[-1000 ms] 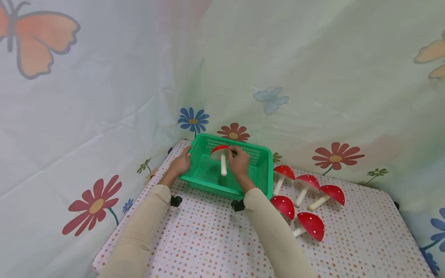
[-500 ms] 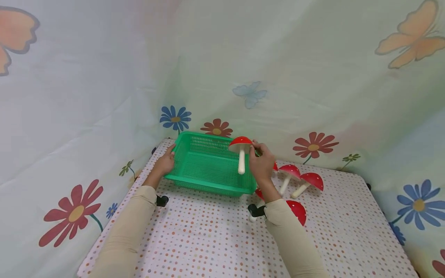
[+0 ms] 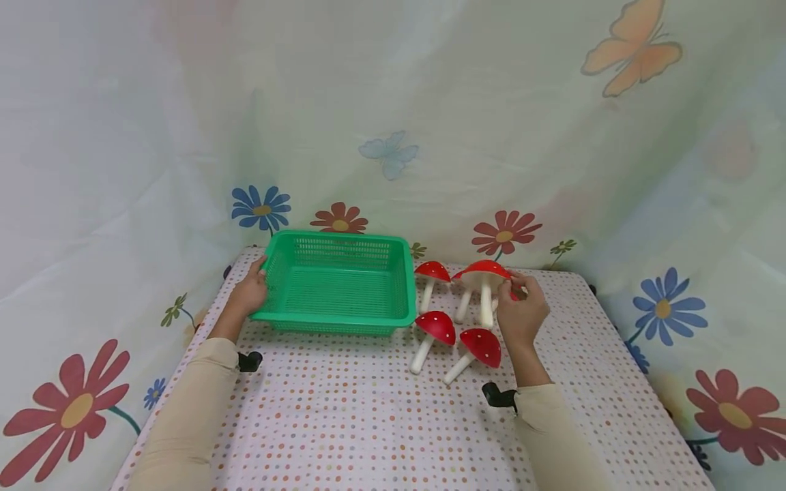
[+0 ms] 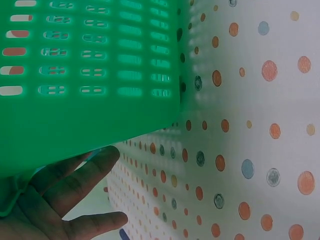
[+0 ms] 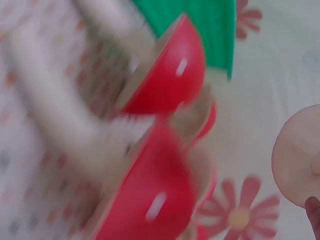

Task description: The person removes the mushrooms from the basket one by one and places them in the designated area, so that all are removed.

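My left hand is at the left end of a green plastic basket. In the left wrist view, its fingers lie fairly straight against the outside of the basket wall, under the rim. My right hand pinches the cap edge of a red-capped toy mushroom, its white stem hanging down. That mushroom is held over the others on the right. In the right wrist view only the pale underside of a held cap and a fingertip show. Close by lie mushrooms, others partly hidden.
A table with a dotted cloth carries everything. Behind it and along both sides hang curtains printed with flowers and butterflies. The basket stands near the back left, with the mushrooms just to its right.
My right hand has carried the mushroom from above the basket rightward, over the other mushrooms. My left hand stays at the basket's left end. The head view has turned right.
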`<act>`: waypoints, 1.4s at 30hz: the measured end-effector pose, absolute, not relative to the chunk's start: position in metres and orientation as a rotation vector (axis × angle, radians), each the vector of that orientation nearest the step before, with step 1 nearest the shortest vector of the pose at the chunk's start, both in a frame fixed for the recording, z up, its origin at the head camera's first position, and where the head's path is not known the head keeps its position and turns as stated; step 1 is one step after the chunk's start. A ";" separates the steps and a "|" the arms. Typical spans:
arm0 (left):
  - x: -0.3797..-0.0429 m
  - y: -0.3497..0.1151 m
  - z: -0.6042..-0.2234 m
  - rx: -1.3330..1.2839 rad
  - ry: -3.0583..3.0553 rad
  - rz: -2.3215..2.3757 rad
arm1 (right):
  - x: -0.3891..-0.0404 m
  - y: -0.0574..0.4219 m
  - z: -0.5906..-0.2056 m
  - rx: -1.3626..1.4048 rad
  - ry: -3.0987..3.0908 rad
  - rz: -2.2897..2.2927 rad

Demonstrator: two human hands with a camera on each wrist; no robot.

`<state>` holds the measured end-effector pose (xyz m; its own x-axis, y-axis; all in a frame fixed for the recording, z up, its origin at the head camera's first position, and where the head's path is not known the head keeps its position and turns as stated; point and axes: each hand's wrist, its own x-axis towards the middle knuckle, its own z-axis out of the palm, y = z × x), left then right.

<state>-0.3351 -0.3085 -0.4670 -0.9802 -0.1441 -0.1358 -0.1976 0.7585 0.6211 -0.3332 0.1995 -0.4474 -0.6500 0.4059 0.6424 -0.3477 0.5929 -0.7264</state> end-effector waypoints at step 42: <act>-0.324 -0.320 -0.466 -0.432 3.076 1.109 | -0.241 0.274 -0.496 -0.424 -2.847 0.860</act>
<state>-0.3240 -0.3201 -0.4655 -0.9537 -0.2952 0.0577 -0.1904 0.7410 0.6440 -0.2407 0.2744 -0.4963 -0.9509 0.3055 0.0493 0.2271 0.7971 -0.5595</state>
